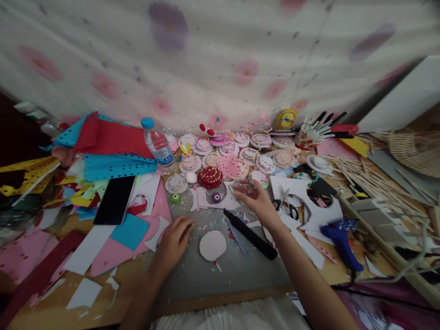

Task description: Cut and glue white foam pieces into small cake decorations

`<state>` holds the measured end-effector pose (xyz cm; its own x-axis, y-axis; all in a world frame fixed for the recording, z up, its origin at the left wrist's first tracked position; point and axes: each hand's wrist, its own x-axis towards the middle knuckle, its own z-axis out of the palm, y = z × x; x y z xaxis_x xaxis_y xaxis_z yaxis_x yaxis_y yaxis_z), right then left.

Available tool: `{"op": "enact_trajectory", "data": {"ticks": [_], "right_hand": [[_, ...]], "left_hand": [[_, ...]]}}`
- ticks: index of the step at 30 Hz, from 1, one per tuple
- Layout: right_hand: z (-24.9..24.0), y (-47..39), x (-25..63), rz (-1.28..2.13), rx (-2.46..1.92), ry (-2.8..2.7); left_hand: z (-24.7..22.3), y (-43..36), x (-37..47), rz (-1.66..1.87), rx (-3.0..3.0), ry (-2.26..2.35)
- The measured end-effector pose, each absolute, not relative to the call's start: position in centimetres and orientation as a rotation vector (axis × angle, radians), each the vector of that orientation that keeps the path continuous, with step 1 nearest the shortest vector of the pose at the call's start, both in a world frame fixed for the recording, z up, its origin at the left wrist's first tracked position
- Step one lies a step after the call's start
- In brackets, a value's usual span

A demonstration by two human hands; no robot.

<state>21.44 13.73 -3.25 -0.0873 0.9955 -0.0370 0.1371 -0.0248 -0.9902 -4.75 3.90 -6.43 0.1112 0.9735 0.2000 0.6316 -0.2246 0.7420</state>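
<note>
Hand (R) (256,201) was held part-spread nr. white cut-out sheet (203,198); any grip couldn't be told. Hand (L) (177,233) was curled over grey mat (192,279), contents likewise unclear. White disc (212,245) was laid btwn. both, blk. tool (252,234) set to its R, blue glue gun (339,234) farther R.

The white disc (212,245) lay flat on the mat (247,277), near six o'clock in view. It was roughly round, a small red-and-white scrap (218,266) at its own six o'clock edge.
</note>
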Motion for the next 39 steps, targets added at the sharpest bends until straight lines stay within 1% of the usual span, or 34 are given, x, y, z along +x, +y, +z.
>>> {"op": "enact_trajectory", "data": {"ticks": [5, 8, 13, 18, 27, 35, 39], "right_hand": [[0.1, 10.3, 21.4, 1.564, -1.125, -1.167], [0.4, 9.5, 21.6, 1.680, -1.075, -1.012], [-1.5, 9.9, 22.5, 1.449, -1.232, -0.973], [-2.5, 10.2, 23.3, 1.383, -1.280, -1.004], [-3.5, 10.5, 24.1, 1.235, -1.331, -1.096], [-5.4, 12.4, 22.9, 1.132, -1.433, -1.273], [-5.3, 13.3, 21.9, 1.194, -1.410, -1.281]], "left_hand": [[-5.2, 4.7, -3.7, 1.080, 1.676, 1.507], [-3.9, 4.6, -2.7, 1.136, 1.498, 1.447], [-1.8, 4.1, -1.7, 1.194, 1.240, 1.322], [-1.4, 3.9, -2.2, 1.202, 1.064, 1.255], [-1.6, 4.0, -2.7, 1.096, 1.268, 1.380], [-4.7, 4.7, -2.9, 1.010, 1.552, 1.550], [-5.8, 4.9, -3.4, 0.961, 1.682, 1.618]]}}
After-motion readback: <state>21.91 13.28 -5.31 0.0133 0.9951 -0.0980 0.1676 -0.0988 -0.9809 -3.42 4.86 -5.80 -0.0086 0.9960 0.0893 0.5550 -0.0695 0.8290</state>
